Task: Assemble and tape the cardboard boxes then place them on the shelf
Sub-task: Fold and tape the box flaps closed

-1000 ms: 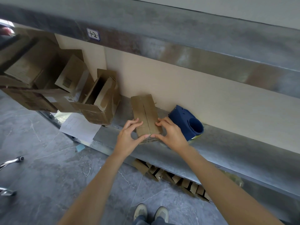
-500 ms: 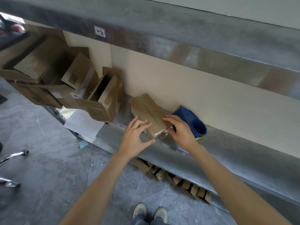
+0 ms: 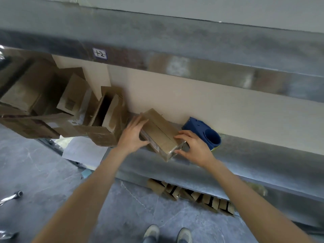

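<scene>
A small taped cardboard box (image 3: 160,133) lies on the grey metal shelf (image 3: 245,155), turned diagonally with its near end toward me. My left hand (image 3: 133,135) grips its left side, thumb under the near edge and fingers over the top. At the box's near right corner my right hand (image 3: 194,146) holds it, fingers curled on the top edge and thumb at the end face. A blue tape dispenser (image 3: 205,134) sits on the shelf just right of the box, behind my right hand.
Several open cardboard boxes (image 3: 105,120) crowd the shelf's left part, one standing right beside my left hand. Flat cardboard pieces (image 3: 191,195) lie under the shelf. A white sheet (image 3: 82,153) hangs below the shelf edge. An upper shelf beam (image 3: 175,67) runs overhead.
The box has been turned from pointing straight back to lying diagonally. My left hand slid up along its left side and my right hand moved to its near right corner.
</scene>
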`<action>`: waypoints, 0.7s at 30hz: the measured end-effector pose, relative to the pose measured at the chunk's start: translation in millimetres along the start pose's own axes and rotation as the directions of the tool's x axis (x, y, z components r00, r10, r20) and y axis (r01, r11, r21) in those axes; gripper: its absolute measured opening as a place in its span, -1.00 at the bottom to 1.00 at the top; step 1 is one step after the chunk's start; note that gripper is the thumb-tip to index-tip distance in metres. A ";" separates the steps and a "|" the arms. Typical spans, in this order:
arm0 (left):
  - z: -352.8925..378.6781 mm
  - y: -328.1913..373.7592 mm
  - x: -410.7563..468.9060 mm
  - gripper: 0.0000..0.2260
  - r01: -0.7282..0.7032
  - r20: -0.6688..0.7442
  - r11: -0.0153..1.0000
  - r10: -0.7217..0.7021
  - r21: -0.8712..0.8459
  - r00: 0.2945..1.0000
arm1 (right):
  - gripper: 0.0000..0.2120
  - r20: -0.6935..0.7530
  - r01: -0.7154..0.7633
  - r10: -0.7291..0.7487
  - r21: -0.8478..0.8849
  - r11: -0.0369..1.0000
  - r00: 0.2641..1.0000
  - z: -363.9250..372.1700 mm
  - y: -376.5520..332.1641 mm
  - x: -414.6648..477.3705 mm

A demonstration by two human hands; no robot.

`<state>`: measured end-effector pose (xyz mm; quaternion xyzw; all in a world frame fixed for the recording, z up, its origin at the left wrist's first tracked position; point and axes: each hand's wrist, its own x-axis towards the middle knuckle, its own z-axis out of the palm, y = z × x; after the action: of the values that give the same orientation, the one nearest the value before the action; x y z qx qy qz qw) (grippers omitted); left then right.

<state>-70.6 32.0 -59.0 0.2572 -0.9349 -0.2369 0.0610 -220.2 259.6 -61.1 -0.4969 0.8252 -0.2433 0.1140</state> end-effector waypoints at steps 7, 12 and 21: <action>-4.3 -22.1 21.8 -0.19 -0.073 0.085 0.997 0.075 -0.022 0.994 | -0.46 -0.058 -0.098 0.098 0.005 0.995 0.994 1.0 -16.0 -5.1; -3.9 -23.3 5.3 -0.27 -0.094 0.003 0.996 0.094 0.008 0.996 | -0.55 -0.136 -0.148 0.145 -0.008 0.989 0.980 6.4 -28.7 -5.6; 6.9 -15.2 -26.7 -0.40 -0.048 -0.179 0.992 0.068 0.118 0.981 | -0.32 -0.186 -0.365 0.380 0.108 0.925 0.906 23.6 -42.0 -0.1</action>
<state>-42.5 37.0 -72.1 0.2535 -0.9443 -0.1572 0.1389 -177.8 236.6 -59.7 -0.2984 0.9030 -0.2954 0.0910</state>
